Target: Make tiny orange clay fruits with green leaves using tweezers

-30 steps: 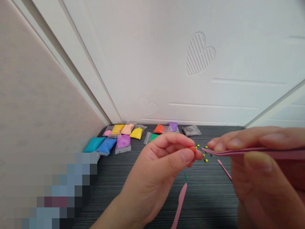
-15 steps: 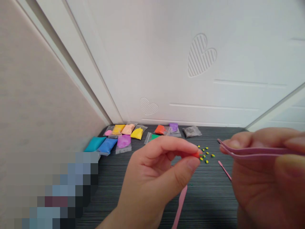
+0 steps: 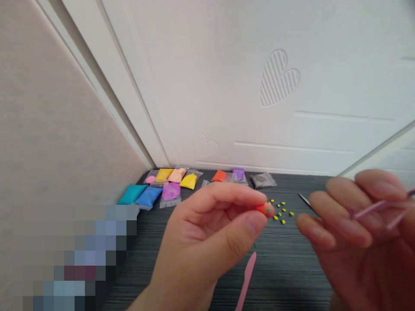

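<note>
The pink tweezers (image 3: 372, 210) in my right hand (image 3: 359, 216) are blurred and cut off at the picture's edge, with tips apart, while my left fingers and thumb (image 3: 251, 226) grip the small orange piece (image 3: 264, 210), partly hidden, its green-marked end pointing to the right, long axis roughly sideways.

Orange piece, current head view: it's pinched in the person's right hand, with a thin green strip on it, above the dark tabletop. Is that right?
Not quite: the hand is wrong. The head view shows the left hand pinching the orange piece. The thin green strip and the dark tabletop are as you say.
</note>
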Action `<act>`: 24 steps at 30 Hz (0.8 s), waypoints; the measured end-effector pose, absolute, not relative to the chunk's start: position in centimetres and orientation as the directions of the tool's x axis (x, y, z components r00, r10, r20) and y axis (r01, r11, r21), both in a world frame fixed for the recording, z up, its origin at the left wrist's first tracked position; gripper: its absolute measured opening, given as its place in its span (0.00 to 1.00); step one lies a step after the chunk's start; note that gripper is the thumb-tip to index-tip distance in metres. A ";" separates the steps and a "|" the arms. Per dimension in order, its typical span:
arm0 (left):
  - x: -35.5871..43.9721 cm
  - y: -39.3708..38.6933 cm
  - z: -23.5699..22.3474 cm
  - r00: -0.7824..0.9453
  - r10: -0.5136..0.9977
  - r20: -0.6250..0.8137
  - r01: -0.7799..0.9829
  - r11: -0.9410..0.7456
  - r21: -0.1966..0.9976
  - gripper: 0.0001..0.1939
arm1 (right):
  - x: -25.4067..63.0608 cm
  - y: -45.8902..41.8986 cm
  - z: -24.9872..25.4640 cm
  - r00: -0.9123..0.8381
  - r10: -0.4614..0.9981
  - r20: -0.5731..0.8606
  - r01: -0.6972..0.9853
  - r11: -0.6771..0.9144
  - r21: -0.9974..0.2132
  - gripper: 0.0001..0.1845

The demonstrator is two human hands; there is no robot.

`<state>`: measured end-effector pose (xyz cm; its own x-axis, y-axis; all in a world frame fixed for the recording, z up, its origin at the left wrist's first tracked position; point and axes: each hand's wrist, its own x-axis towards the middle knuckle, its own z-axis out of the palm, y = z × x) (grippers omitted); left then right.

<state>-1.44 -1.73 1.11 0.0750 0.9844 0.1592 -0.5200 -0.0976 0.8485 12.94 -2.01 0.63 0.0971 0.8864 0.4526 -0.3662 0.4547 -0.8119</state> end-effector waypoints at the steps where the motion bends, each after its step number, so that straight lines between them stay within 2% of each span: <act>1: -1.4 -1.7 1.1 0.078 0.983 0.167 -0.523 -0.102 0.846 0.07 | 13.2 -2.0 0.6 0.057 0.915 0.399 -0.441 0.382 -0.812 0.03; 3: -1.4 -1.6 1.1 0.082 0.981 0.175 -0.525 -0.107 0.844 0.07 | 13.7 -2.2 0.6 -0.046 0.948 0.316 -0.563 0.237 -0.792 0.03; 5: -1.4 -1.5 1.0 0.077 0.981 0.181 -0.525 -0.114 0.843 0.07 | 13.9 -2.3 0.5 -0.095 0.949 0.300 -0.584 0.191 -0.789 0.04; 12: -1.5 -1.4 1.0 0.079 0.981 0.180 -0.515 -0.114 0.849 0.08 | 13.2 -1.9 1.3 -0.094 0.957 0.275 -0.601 0.165 -0.782 0.12; 16: -1.6 -1.5 0.9 0.098 0.981 0.165 -0.520 -0.091 0.850 0.08 | 13.1 -1.8 1.2 -0.087 0.960 0.264 -0.588 0.165 -0.792 0.09; 18: -1.6 -1.6 0.9 0.116 0.980 0.159 -0.528 -0.075 0.846 0.07 | 13.0 -1.9 1.0 -0.077 0.951 0.298 -0.529 0.214 -0.821 0.04; 20: -1.6 -1.7 0.9 0.124 0.978 0.165 -0.527 -0.076 0.847 0.07 | 12.6 -2.2 0.9 -0.019 0.927 0.376 -0.435 0.331 -0.837 0.03; 24: -1.4 -2.0 1.3 0.057 0.984 0.169 -0.468 -0.123 0.875 0.07 | 11.1 -2.7 1.2 0.175 0.802 0.570 -0.210 0.596 -0.775 0.07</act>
<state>-1.38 -2.03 1.27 0.0568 0.9840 0.1688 -0.4678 -0.1231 0.8752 11.13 -2.69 1.22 0.1750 0.8025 0.5704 -0.2104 0.5965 -0.7746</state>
